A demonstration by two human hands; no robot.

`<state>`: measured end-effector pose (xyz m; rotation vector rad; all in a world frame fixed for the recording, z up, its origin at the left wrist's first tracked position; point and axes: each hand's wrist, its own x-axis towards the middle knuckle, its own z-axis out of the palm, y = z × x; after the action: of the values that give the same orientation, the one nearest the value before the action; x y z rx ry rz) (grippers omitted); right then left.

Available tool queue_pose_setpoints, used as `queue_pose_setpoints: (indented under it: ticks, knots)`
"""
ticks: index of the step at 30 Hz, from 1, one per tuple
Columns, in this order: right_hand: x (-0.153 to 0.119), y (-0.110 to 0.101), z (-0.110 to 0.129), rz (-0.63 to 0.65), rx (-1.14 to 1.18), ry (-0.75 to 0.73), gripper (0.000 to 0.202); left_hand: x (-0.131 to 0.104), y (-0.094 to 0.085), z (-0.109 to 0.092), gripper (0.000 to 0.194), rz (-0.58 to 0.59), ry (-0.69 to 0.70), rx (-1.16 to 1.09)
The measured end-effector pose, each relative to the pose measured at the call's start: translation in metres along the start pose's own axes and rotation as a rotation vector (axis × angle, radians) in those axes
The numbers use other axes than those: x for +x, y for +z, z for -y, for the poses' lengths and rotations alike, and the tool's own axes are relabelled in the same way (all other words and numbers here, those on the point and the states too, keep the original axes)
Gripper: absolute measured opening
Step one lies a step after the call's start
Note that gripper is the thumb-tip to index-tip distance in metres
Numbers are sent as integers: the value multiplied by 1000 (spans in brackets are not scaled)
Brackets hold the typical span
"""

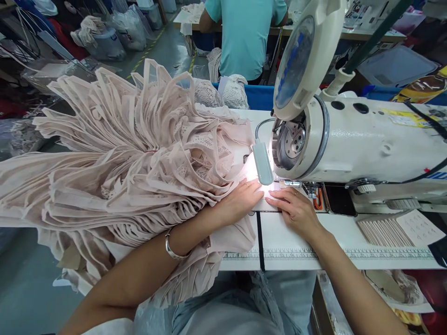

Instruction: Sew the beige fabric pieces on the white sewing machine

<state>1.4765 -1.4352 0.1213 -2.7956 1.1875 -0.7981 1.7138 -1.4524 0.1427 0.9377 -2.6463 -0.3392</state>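
My left hand [242, 200] lies with its fingers stretched out over a pale pink garment piece [249, 170] at the brightly lit sewing spot. Facing it, my right hand [296, 209] rests on the sewing machine's bed with its fingers apart, their tips by the cloth's edge. The white sewing machine [363, 139] has its head just behind my fingers; a small lamp [263, 163] hides the needle area. A large heap of pale pink garment pieces [139, 172], some with lace, spreads left of my hands and under my left forearm.
A round magnifier lamp [296, 60] rises above the machine head. Labels or strips [387, 230] lie on the right, with a ruler tape [314, 254] along the table's front edge. Beyond the table sits a person in a turquoise shirt [242, 37]; cream bundles [235, 93] stand between.
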Motion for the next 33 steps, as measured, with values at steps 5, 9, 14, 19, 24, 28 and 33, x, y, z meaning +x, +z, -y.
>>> queue_pose_setpoints:
  ticks: [5, 9, 14, 19, 24, 28, 33]
  knots:
    - [1, 1, -1, -6, 9, -15, 49, 0, 1, 1, 17, -43, 11, -26]
    - [3, 0, 2, -39, -8, -24, 47, -1, 2, 3, 18, -34, 26, -40]
    - [4, 2, 3, -28, -17, 3, 49, 1, 6, 6, 23, -16, -22, -76]
    - [3, 5, 1, -6, -67, 29, 49, 5, 9, 11, 25, -54, -30, -141]
    - [4, 7, 1, 30, -180, 57, 47, 10, 14, 14, 28, -89, -74, -131]
    - [3, 11, 0, 78, -216, 97, 49, 13, 17, 15, 30, -134, -108, -119]
    - [0, 19, -5, 137, -219, 123, 53, 15, 14, 13, 29, -171, -120, -35]
